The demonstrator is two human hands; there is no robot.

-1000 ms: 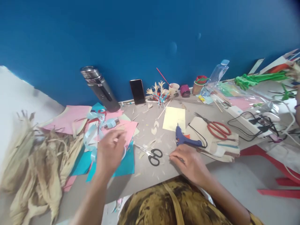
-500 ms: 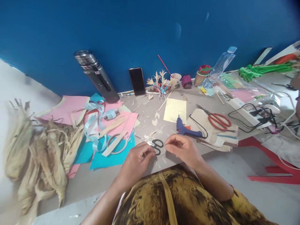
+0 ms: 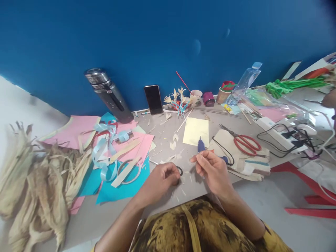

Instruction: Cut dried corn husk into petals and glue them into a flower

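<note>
My left hand (image 3: 163,181) is curled with thumb and fingers together, over the small black-handled scissors (image 3: 180,170), which it mostly covers. Whatever lies between its fingertips is too small to make out. To the right, my right hand (image 3: 214,172) is raised in a pinch, and what it pinches cannot be made out. Behind that hand stands the blue glue gun (image 3: 201,144), its body partly hidden. Pale petal-shaped pieces (image 3: 173,145) and thin scraps lie on the table beyond my hands. A yellow paper sheet (image 3: 193,129) is just behind the glue gun.
Dried corn husks (image 3: 47,192), blue ribbon (image 3: 101,148) and coloured paper (image 3: 123,189) cover the left. Along the wall stand a flask (image 3: 111,96), a phone (image 3: 153,99) and husk flowers (image 3: 180,101). Red-handled scissors (image 3: 246,144) lie on a glove (image 3: 244,162); a power strip (image 3: 278,134) is farther right.
My right hand has moved right and turned, now covering much of the glue gun. My left hand has shifted slightly right, over the black scissors handles. The camera view has tilted up slightly.
</note>
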